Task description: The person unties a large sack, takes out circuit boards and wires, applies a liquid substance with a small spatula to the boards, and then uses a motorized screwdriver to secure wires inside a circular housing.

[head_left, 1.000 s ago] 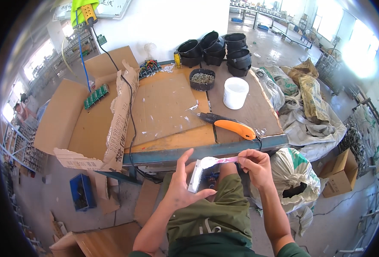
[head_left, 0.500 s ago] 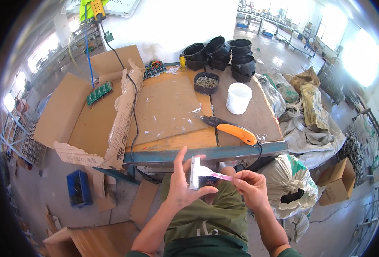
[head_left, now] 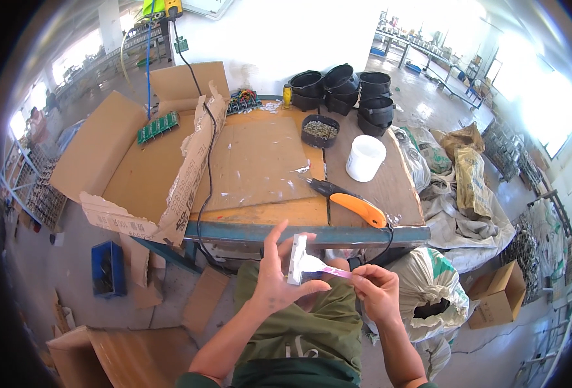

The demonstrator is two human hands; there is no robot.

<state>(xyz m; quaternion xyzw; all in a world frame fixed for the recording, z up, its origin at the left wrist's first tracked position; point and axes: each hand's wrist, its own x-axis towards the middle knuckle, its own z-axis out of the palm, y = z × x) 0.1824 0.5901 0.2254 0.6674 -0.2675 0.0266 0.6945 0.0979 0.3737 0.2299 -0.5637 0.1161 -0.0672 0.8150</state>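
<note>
In front of my lap, my left hand (head_left: 274, 278) grips a small flat silvery block (head_left: 295, 266) by its edges, thumb below and fingers above. White paste (head_left: 308, 263) covers part of its face. A thin pink-and-white strip (head_left: 339, 273), like a spreader, is pinched between the thumb and fingers of my right hand (head_left: 378, 288). Its paste-coated wide end touches the block. Beyond my hands, on the table, lies a corded tool (head_left: 357, 207) with an orange handle and black nose. Behind it stands a white tub (head_left: 365, 159).
An open carton (head_left: 121, 223) with green circuit boards (head_left: 158, 127) takes up the table's left. Black pots (head_left: 341, 81) and a dish of small metal parts (head_left: 319, 131) stand at the back. A black cable (head_left: 210, 155) crosses the table. Sacks (head_left: 428, 284) flank my right side.
The view has shifted slightly, so the table sits a little lower and further right. Both hands keep their grips, with the strip still against the block.
</note>
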